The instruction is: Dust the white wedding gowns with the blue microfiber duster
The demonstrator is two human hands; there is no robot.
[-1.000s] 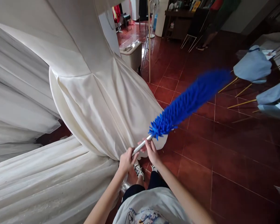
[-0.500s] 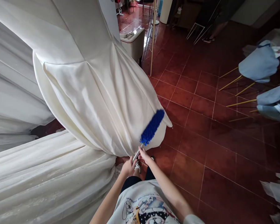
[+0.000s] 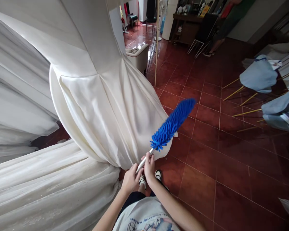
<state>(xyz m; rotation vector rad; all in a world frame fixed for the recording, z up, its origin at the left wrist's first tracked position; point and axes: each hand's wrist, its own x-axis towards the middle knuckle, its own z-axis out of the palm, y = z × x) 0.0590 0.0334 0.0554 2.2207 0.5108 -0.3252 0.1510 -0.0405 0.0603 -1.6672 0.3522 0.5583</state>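
Both of my hands grip the silver handle of a blue fluffy duster point(image 3: 172, 124). My left hand point(image 3: 130, 179) is closed round the lower end of the handle. My right hand point(image 3: 149, 166) is closed round it just above, near the blue head. The duster head points up and to the right, its base next to the hem of a cream satin gown point(image 3: 103, 102) that hangs in front of me. A white tulle skirt point(image 3: 45, 189) spreads over the floor at the lower left.
Red floor tiles point(image 3: 219, 166) stretch to the right. Chairs with gold legs and pale blue covers point(image 3: 260, 77) lie at the right edge. A thin wooden pole point(image 3: 156, 45), a beige seat point(image 3: 137, 56) and dark furniture point(image 3: 188, 25) stand further back.
The duster swung down from high on the right onto the gown's hem, then lifted back up and to the right. Both hands stayed closed on the handle.
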